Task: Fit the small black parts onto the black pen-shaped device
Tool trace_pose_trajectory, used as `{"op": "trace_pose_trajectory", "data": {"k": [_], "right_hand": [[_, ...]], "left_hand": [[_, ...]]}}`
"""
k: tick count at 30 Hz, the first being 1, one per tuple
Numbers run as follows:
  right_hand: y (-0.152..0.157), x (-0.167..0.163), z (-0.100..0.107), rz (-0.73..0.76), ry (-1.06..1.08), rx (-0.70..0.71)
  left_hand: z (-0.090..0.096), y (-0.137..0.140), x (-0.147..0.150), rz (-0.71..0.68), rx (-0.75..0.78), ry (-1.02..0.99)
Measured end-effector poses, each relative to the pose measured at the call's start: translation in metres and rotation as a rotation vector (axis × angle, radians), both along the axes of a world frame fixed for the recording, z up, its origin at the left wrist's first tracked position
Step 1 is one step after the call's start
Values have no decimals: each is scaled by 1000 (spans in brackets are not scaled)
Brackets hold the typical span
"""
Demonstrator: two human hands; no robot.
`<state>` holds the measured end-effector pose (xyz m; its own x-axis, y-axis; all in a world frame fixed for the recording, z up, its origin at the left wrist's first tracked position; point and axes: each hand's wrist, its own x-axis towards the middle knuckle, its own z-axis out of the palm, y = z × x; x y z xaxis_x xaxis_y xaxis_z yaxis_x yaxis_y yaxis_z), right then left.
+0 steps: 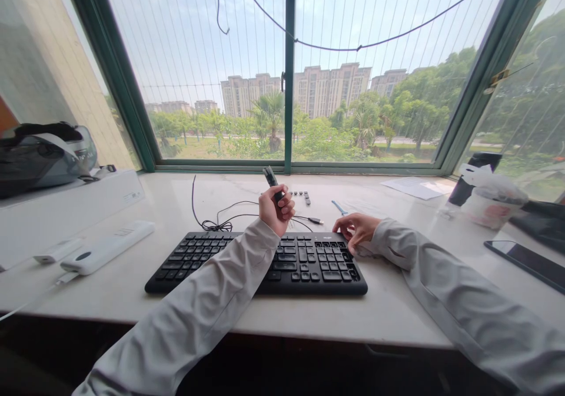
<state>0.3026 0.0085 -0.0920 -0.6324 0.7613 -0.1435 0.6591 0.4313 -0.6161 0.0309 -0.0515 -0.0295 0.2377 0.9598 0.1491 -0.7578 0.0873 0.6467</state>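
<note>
A black keyboard (286, 273) lies across the desk, with bare key sockets along the top and right side of its number pad. Above its middle, my left hand (276, 209) is closed round a dark, stick-shaped tool (270, 176) with its end pointing up; its exact kind is hard to make out. My right hand (359, 230) rests at the keyboard's upper right corner, fingers bent over the edge and thumb beside the number pad. Several loose keycaps (308, 199) sit behind my left hand. A thin blue tool (339, 208) lies just beyond my right fingers.
Behind the keyboard lie its coiled cable (216, 225) and USB plug (315, 221). On the left are a white power strip (110, 248) and a white box (128, 190). A phone (529, 260), a bagged cup (489, 202) and paper (415, 189) are on the right.
</note>
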Motion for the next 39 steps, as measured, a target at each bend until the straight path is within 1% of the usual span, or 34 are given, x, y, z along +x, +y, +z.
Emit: {"op": "trace_pose_trajectory", "data": {"k": [5, 17, 24, 30, 34, 39], "right_hand": [[-1, -2, -1, -7, 9, 14], [-1, -7, -5, -11, 44, -11], [-2, -11, -8, -10, 82, 12], [-5, -16, -5, 2, 87, 30], [-7, -20, -4, 20, 60, 65], [-6, -20, -1, 39, 4, 71]], "left_hand": [[0, 0, 0, -4, -5, 0], [1, -1, 0, -9, 1, 9], [2, -3, 1, -3, -5, 13], [3, -4, 0, -4, -8, 8], [2, -5, 3, -43, 6, 16], [-4, -11, 16, -169, 37, 85]]}}
